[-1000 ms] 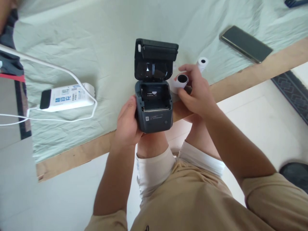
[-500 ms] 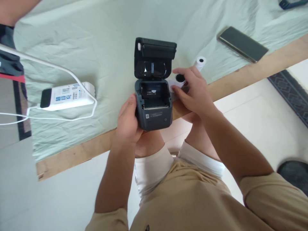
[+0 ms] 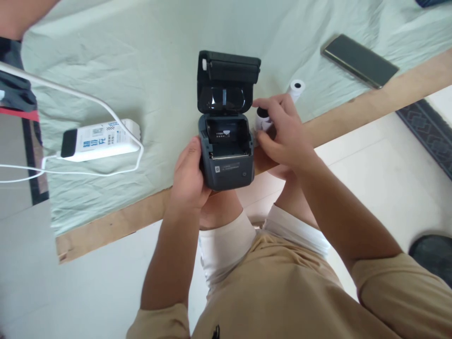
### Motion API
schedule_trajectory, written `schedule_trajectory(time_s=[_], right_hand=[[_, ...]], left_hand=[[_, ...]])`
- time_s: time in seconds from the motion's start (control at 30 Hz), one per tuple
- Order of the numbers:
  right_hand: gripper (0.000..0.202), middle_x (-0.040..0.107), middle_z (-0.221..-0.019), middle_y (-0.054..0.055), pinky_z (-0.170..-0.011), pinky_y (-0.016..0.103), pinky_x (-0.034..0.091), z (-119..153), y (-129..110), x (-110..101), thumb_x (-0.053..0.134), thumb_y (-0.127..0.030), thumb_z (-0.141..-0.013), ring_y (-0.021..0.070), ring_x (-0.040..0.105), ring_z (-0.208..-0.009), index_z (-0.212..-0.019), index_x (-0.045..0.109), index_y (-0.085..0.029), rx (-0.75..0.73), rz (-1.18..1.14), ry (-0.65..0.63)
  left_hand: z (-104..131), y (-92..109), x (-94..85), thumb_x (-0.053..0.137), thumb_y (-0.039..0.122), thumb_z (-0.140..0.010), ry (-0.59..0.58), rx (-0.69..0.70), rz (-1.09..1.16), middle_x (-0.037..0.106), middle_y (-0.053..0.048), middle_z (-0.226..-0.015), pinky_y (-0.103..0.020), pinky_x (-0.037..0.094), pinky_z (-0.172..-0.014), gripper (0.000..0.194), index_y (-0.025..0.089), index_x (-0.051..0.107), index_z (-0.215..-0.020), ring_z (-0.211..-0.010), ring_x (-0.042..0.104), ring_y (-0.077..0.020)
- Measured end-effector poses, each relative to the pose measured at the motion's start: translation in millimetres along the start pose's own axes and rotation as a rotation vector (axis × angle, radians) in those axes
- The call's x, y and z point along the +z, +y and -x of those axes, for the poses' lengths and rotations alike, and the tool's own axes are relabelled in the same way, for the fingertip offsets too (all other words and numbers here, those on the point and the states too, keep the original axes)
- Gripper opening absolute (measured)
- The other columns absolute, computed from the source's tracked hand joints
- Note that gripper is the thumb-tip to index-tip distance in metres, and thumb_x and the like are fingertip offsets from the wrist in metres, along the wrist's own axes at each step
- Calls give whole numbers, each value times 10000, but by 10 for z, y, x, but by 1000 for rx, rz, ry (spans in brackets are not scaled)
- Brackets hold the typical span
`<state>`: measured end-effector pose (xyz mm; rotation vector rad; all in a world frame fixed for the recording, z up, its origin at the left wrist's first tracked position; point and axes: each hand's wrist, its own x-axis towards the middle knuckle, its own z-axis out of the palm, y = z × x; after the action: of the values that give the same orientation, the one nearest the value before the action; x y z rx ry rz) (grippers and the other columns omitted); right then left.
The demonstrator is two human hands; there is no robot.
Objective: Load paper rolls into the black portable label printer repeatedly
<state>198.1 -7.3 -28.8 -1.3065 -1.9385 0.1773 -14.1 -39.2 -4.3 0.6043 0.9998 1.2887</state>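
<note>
A dark grey label printer (image 3: 231, 172) is held at the table's front edge, its lid (image 3: 228, 82) raised and its paper bay showing a small white printed label inside. My left hand (image 3: 189, 174) grips the printer's left side, thumb along the edge. Just right of the printer, my right hand (image 3: 282, 127) has its thumb and fingers around a white paper roll (image 3: 263, 123) with a dark core. Behind that hand stands a second, slimmer white paper roll (image 3: 297, 89), partly covered by the fingers.
On the pale green cloth (image 3: 158, 70), a white power strip (image 3: 102, 140) with white cables lies at the left. A dark smartphone (image 3: 360, 61) rests at the right, close to the wooden table edge (image 3: 374, 96). Another person's arm (image 3: 21, 16) shows at the top left.
The paper flap that stuck out from the roll toward the printer no longer shows; the roll now looks more upright in my right hand. The left hand keeps its hold on the printer.
</note>
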Motion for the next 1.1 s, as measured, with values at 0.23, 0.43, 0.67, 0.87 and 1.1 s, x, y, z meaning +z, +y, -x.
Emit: schedule_trajectory(time_s=[0.23, 0.43, 0.67, 0.87, 1.1], right_hand=[[544, 606, -1123, 75, -943, 495, 590, 6, -19, -28, 617, -148, -835, 271, 646, -1065, -1342, 531, -326, 55, -19, 35], [318, 629, -1135, 47, -783, 430, 609, 64, -6, -64, 627, -400, -919, 235, 684, -994, -1185, 473, -316, 126, -261, 269], [225, 750, -1125, -24, -856, 456, 617, -36, -605, -245, 648, -264, -876, 230, 741, -1011, -1062, 535, -324, -99, -158, 103], [252, 785, -1135, -21, -890, 498, 610, -177, -592, -119, 615, -84, -770, 253, 751, -1020, -893, 589, -303, -157, -35, -27], [121, 784, -960, -7, -833, 454, 601, -64, -593, -76, 635, -198, -906, 218, 731, -895, -871, 662, -311, -268, -130, 116]], left_hand=[[5, 11, 9, 540, 463, -1027, 0, -44, 14, 763, -15, -816, -305, 650, -736, 364, 200, 747, -883, -763, 752, -169], [24, 37, 28, 589, 447, -983, -152, -33, 27, 791, -44, -886, -353, 639, -911, 295, 202, 745, -933, -1041, 771, -254], [70, 50, -8, 716, 325, -909, -223, 10, -84, 781, -30, -881, -324, 646, -829, 161, 188, 701, -992, -945, 783, -241], [90, 67, 17, 703, 324, -901, -202, 22, -117, 774, -52, -979, -332, 632, -857, 150, 197, 708, -981, -1063, 753, -266], [86, 60, 3, 688, 391, -923, -190, 44, -85, 760, -47, -919, -355, 613, -950, 193, 202, 721, -947, -1150, 722, -273]])
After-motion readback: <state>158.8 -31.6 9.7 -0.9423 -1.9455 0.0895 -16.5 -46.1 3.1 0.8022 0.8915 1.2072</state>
